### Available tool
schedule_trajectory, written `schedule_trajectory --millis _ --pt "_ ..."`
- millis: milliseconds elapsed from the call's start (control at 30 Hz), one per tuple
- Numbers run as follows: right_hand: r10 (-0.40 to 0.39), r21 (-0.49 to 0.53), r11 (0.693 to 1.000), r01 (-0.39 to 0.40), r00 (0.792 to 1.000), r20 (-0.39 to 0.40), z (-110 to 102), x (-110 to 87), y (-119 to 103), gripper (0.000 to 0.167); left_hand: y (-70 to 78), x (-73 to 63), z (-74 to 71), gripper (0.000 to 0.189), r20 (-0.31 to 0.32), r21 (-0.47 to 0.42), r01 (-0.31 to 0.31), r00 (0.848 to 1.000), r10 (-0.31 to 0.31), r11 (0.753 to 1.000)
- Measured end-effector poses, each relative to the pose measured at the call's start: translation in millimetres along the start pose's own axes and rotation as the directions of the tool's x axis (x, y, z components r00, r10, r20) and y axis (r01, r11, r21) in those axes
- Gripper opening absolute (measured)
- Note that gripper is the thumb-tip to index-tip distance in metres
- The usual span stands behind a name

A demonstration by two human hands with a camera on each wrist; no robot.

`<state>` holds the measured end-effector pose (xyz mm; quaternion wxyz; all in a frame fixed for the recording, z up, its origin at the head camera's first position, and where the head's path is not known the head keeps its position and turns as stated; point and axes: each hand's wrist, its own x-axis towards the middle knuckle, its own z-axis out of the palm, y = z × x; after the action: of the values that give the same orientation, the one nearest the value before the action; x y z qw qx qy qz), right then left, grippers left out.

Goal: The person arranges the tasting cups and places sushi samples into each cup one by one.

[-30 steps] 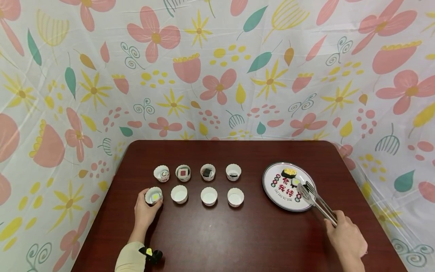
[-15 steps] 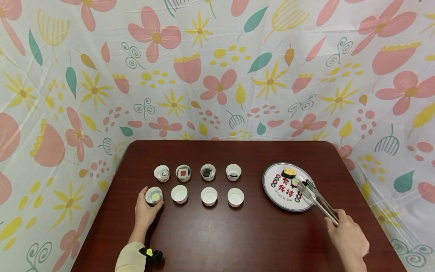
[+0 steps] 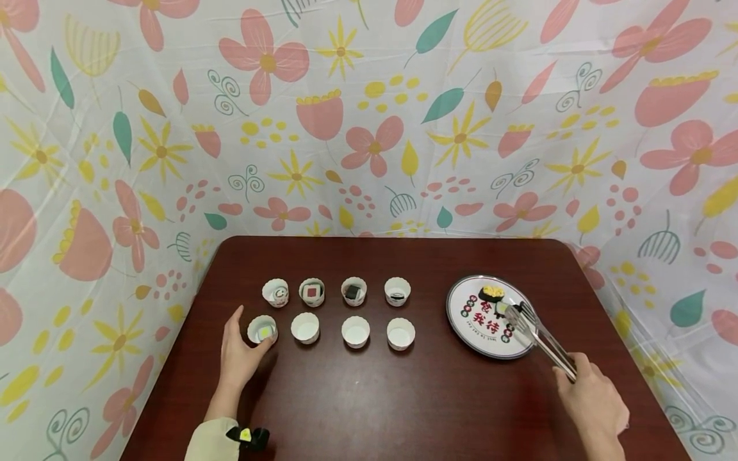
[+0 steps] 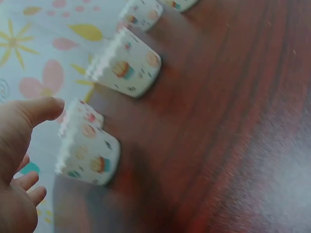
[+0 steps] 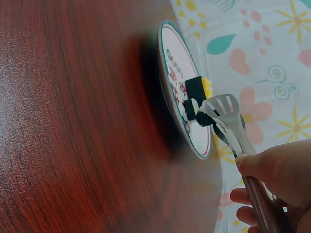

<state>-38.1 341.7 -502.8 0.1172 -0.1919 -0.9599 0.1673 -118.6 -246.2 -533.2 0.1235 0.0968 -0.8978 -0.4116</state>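
Observation:
My left hand (image 3: pixel 237 355) is spread around the near side of a white scalloped paper cup (image 3: pixel 257 321) at the front left. Inside that cup lies a small white piece with a yellow-green centre (image 3: pixel 266 332). In the left wrist view, the thumb and fingers stand apart from the cup (image 4: pixel 92 155). My right hand (image 3: pixel 594 396) grips metal serving tongs (image 3: pixel 548 346) by the handles. Their slotted ends reach over the round plate (image 3: pixel 461 339), right at a small toy sushi roll (image 3: pixel 500 308). Behind it on the plate sits a black-sided sushi with yellow topping (image 3: pixel 491 292).
More paper cups stand in two rows; a back-row cup (image 3: pixel 312 301) holds a piece with a red centre, another (image 3: pixel 354 301) a black-wrapped piece. Front-row cups (image 3: pixel 355 336) to the right show bare insides. A floral cloth (image 3: pixel 369 128) hangs behind the brown table (image 3: pixel 357 410).
My left hand has let go of the front left cup, its fingers lifting off to the left. The right hand still holds the tongs at the plate, shifted only slightly.

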Motion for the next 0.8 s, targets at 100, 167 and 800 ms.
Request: schedule_trajectory --millis 100,167,800 --pt "-0.005 0.001 1.0 0.005 1.0 -0.009 -1 -0.1 -1 0.035 10.8 0.9 -3.4 0.094 0.004 -0.018 -0.02 1.0 0.02 1.0" --pt "-0.009 0.004 1.0 0.009 1.0 -0.016 -2 -0.2 -2 0.035 17.7 1.0 -4.4 0.094 0.016 -0.029 -0.034 0.999 0.034 0.999" --pt "-0.052 0.028 0.998 0.054 0.997 -0.058 -3 1.7 -19 0.035 44.8 -4.1 30.0 0.098 0.158 -0.094 -0.237 0.955 0.249 0.967"
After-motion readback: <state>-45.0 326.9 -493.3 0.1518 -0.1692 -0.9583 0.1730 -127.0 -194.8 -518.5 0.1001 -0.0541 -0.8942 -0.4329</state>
